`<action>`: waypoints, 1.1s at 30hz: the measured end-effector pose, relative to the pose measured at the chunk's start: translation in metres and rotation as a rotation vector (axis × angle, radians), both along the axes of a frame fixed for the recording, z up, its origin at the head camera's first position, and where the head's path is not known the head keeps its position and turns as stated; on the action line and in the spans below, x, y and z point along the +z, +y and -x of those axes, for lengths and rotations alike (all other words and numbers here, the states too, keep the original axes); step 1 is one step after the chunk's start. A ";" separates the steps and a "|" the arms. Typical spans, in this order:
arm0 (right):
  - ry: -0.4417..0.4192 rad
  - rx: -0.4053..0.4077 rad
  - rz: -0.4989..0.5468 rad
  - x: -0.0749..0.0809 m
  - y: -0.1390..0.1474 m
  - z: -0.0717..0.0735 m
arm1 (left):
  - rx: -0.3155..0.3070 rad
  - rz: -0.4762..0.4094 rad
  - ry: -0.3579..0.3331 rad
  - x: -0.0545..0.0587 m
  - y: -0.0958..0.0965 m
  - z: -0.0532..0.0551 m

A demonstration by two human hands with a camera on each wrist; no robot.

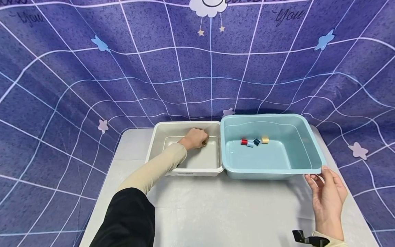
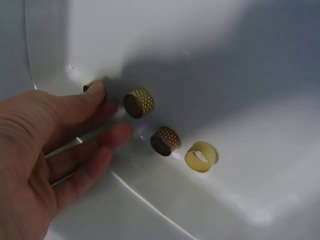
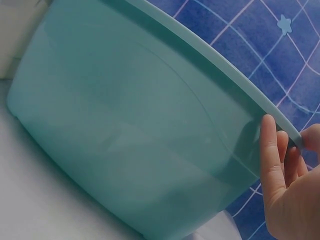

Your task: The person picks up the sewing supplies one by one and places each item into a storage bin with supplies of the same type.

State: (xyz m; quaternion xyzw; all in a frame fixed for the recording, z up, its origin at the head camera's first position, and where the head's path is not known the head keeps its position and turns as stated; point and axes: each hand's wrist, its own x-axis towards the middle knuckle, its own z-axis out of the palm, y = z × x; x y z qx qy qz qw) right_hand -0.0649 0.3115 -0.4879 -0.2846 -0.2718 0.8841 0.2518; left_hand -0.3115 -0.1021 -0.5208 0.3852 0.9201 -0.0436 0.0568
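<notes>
My left hand (image 1: 195,138) reaches down into the white bin (image 1: 187,170). In the left wrist view its thumb and fingers pinch a small brass-coloured metal ring (image 2: 88,85), mostly hidden behind the thumb tip. Beside the fingers on the bin floor lie a dimpled brass ring (image 2: 145,100), a darker dimpled ring (image 2: 171,136) and a smoother gold-coloured ring (image 2: 208,150). My right hand (image 1: 330,192) grips the light blue bin (image 1: 271,171) by the rim at its near right corner, thumb on top and fingers under the lip.
Inside the blue bin lie small cylinders: a red one (image 1: 243,142), a light blue one (image 1: 250,144), a dark one (image 1: 257,142) and a yellow one (image 1: 265,140). Both bins stand side by side on a white table (image 1: 234,209). A purple-blue patterned cloth (image 1: 148,68) hangs behind.
</notes>
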 end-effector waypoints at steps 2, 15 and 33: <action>-0.003 0.000 -0.001 0.001 -0.001 0.001 | 0.000 0.013 0.011 0.000 0.000 -0.001; -0.002 0.020 -0.007 0.002 -0.005 0.004 | -0.048 0.127 0.094 0.004 -0.001 -0.008; 0.070 0.172 0.082 -0.004 0.001 -0.001 | -0.032 0.275 0.103 0.010 0.008 -0.012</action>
